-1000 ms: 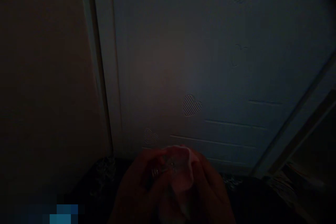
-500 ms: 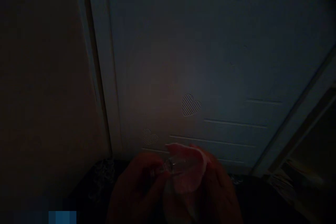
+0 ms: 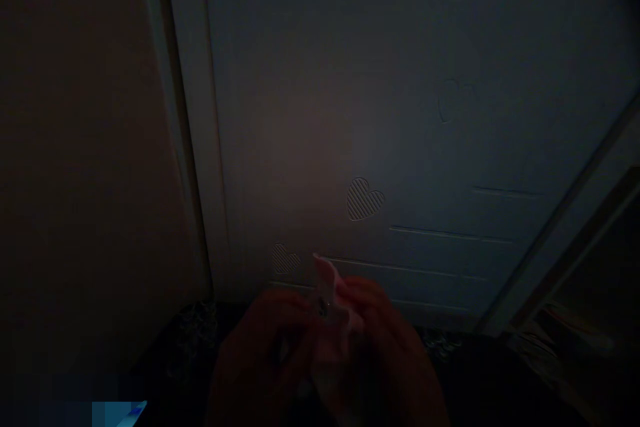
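The scene is very dark. My left hand and my right hand meet low in the middle of the view. Both are closed on a small piece of pale pink cloth, which sticks up in a point between the fingers. A tiny shiny bit glints on the cloth by my left fingertips; I cannot make out what it is.
A pale door or cupboard front with striped heart shapes stands right behind the hands. A plain wall panel fills the left. A dark patterned floor lies below, with dim clutter at the right.
The pink cloth has been gathered from a wide flap into a narrow upright point. Both hands stayed in about the same place.
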### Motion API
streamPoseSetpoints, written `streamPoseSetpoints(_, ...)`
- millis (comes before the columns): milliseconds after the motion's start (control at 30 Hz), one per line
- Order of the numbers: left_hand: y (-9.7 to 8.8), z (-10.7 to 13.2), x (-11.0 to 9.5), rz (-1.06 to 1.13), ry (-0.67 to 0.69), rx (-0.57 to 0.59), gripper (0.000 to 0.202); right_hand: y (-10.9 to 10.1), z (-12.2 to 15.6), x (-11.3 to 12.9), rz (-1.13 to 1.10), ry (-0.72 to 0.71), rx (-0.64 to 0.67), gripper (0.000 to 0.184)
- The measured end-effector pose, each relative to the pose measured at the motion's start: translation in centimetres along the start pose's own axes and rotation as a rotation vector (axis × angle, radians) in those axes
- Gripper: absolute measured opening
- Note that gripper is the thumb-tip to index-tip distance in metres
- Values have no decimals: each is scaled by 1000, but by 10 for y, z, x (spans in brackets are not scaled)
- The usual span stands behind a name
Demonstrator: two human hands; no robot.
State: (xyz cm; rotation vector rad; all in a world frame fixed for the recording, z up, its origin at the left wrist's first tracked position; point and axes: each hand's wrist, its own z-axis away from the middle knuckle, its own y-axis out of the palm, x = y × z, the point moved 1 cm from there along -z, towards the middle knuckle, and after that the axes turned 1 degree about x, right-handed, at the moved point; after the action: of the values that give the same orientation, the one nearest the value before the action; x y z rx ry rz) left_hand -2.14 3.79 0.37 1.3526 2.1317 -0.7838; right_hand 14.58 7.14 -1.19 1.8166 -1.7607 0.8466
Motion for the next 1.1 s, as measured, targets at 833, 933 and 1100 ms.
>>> streamPoseSetpoints(833,2,-6,-15,233,-501,119,17,13,9,-1,-161,395,-40,38)
streamPoseSetpoints(933,-1,-5,-18,188,-513,147,18,15,7,2,-220,417,-121,42)
streamPoseSetpoints(1100,-4,-4,-9,106,-464,172,22,11,4,-3,-126,398,-116,39)
